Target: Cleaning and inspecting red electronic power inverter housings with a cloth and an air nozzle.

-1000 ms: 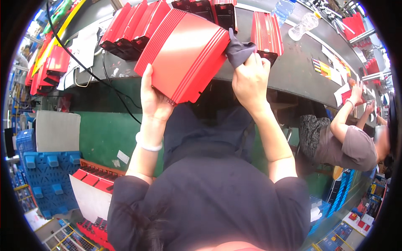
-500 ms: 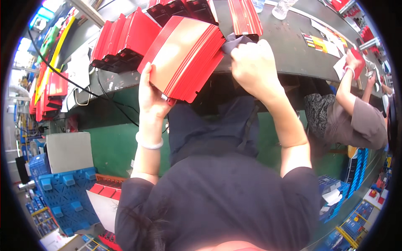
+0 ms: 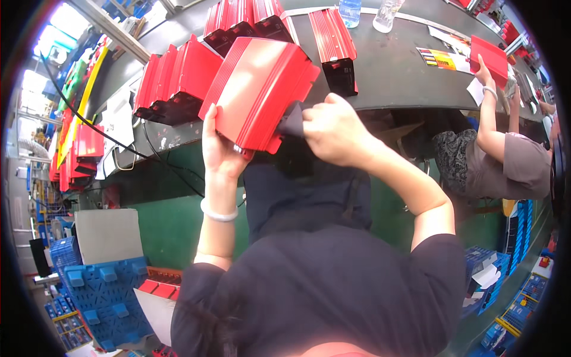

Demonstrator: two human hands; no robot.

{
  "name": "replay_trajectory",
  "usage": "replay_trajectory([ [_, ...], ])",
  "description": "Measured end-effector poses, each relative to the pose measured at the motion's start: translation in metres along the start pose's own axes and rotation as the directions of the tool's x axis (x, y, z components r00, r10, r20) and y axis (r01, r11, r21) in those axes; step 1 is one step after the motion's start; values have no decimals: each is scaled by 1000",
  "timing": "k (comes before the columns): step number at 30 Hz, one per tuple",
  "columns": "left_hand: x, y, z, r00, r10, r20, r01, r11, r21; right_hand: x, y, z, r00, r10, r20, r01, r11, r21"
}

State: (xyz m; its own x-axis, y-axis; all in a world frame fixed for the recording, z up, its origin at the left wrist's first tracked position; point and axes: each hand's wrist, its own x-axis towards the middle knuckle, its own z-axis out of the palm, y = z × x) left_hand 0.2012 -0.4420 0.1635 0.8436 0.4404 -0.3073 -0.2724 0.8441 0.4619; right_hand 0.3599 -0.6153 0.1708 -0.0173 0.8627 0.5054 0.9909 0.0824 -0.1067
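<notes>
My left hand (image 3: 221, 146) grips a red ribbed metal casing (image 3: 253, 89) by its near left corner, thumb on the top face. The casing is held tilted in front of me, over the bench's near edge. In my closed right hand (image 3: 339, 130) a dark grey cloth (image 3: 291, 122) is pinched, pressed against the casing's right side near its lower corner. The fingertips of my right hand are curled out of sight. Another red casing (image 3: 333, 35) with a black end stands on the bench beyond my right hand.
Several red casings (image 3: 178, 80) stand in rows at the left and back of the dark bench (image 3: 398, 71). Two clear bottles, one being this one (image 3: 386, 15), are at the back. Black cables (image 3: 148, 156) hang at the left edge. A co-worker (image 3: 505, 157) handles a red piece at right.
My right hand has moved nearer to me and left with the cloth, from the casing's far right corner to its lower right side. The co-worker's red piece is raised higher.
</notes>
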Motion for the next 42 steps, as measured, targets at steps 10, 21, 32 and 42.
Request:
replay_trajectory([
  [10,-50,13,-5,987,160,35,-158,987,-39,-28,4,8,949,311,-53,-304,945,118],
  [21,-113,-2,-23,907,381,-178,-399,914,-79,-35,-102,280,608,155,778,-451,875,179],
  [32,-131,2,-47,908,391,-149,-400,916,-37,-69,-145,229,691,-418,590,-236,641,730],
  [42,-108,22,-43,931,364,-33,-365,927,-80,-77,-22,177,810,388,440,-484,866,126],
])
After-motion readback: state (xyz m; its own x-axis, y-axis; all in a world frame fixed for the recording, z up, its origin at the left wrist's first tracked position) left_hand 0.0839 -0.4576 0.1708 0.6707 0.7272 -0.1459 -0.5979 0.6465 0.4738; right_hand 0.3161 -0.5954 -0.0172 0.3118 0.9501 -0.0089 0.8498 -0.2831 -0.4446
